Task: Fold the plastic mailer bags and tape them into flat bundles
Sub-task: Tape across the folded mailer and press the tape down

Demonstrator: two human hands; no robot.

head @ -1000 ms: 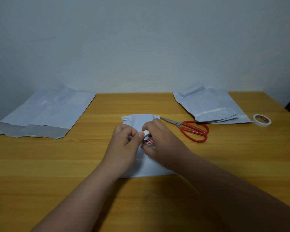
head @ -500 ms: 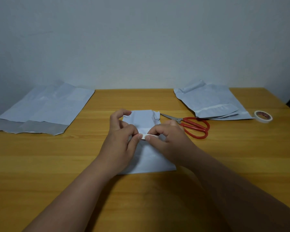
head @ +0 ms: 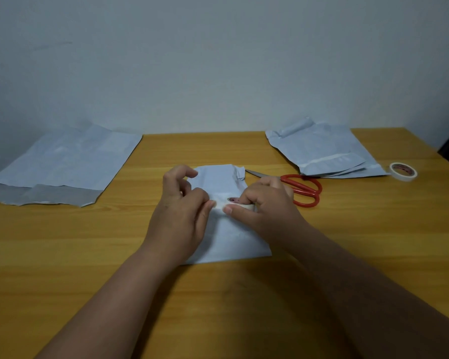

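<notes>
step: taping the folded bag (head: 226, 224) shut, I'd say; the tape end looks like it's being peeled off the roll right over the middle of the bundle

bag: lies flat at the centre of the table (head: 62, 255), long way pointing away from the person, far end a bit crumpled at its right corner

left hand (head: 182, 216): thumb and a finger pinched together on what seems to be the free tape end, index lifted and curled above the far part of the bag

right hand (head: 265, 206): wrapped round the small roll (head: 235, 202), thumb pressed along its near side; just a bit of the red-printed core peeks out, so how much tape is out I can't tell

how I'd do it: keep the roll low and close to the bag so the strip doesn't twist, pull out only enough to cross the flap, then stick one end first and smooth along with the thumb

watch out: nothing is weighing the fold down while both hands are busy with tape, so slick plastic could spring open; a spare finger or wrist on the bundle would help

scissors (head: 298, 189): red handles, just right of the bag, easy reach for the cut

spare roll (head: 402, 171): far right, well apart

other bags: flat sheets (head: 62, 164) at far left, a pile (head: 322, 151) at far right, not yet folded by the look of it
</notes>
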